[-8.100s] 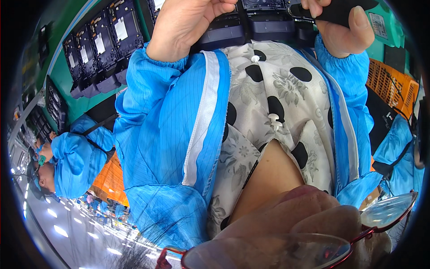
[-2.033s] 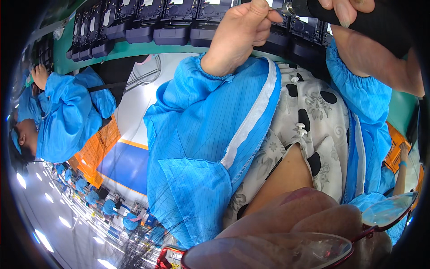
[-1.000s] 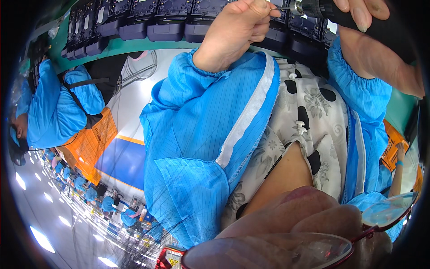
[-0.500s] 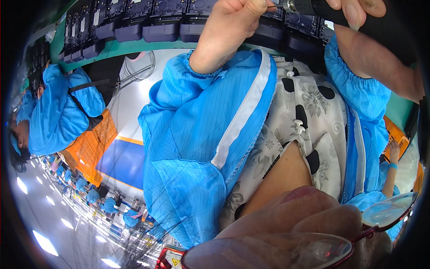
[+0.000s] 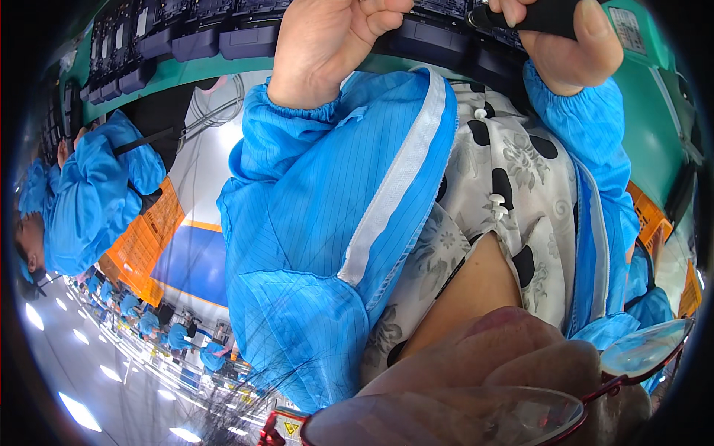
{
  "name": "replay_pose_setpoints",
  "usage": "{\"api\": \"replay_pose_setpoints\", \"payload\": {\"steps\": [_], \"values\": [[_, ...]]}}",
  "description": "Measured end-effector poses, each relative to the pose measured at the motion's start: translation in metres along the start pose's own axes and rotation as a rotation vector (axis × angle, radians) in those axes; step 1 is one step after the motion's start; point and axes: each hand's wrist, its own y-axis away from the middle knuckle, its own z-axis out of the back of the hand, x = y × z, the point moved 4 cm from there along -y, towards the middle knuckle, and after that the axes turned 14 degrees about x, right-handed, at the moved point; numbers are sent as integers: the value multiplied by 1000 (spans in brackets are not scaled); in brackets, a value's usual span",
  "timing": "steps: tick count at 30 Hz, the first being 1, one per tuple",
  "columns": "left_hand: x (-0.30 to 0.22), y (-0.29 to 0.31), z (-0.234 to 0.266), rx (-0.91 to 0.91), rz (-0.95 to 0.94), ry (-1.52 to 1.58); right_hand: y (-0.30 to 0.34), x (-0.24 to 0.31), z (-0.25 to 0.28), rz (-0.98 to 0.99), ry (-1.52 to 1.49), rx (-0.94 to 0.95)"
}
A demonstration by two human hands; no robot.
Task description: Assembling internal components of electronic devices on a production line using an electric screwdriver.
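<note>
the left hand [image 5: 335, 41] sits at the top middle of the view, over the row of trays [image 5: 223, 33] that runs along the counter [image 5: 186, 74] edge. the right hand [image 5: 569, 44] is to its right, at the top edge, wrapped around a tool handle [image 5: 547, 11] just beside the trays. a co-worker [image 5: 89, 193] sits well apart at the far left, along the same counter. eyeglasses [image 5: 520, 405] lie at the bottom edge.

A single head-worn fisheye view looks steeply down the person's own chest, very close to the blue coat [image 5: 327, 245]. The tabletop [image 5: 223, 70] curves along the top of the frame, where both hands reach the upper edge.
</note>
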Motion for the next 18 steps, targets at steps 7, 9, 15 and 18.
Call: {"api": "replay_pose_setpoints", "payload": {"steps": [7, 9, 15, 18], "values": [[-10, 5, -21, -91, -50, 44, 0, -15, 4, 43, -9, -13], [-11, 5, -21, -112, -39, 47, 1, -17, 3, 38, 1, -23], [-13, 8, -15, -115, -96, -20, -2, -41, 1, 103, 16, -24], [-13, 12, -14, -169, -85, -18, -10, -70, -2, 489, -969, 4]]}}
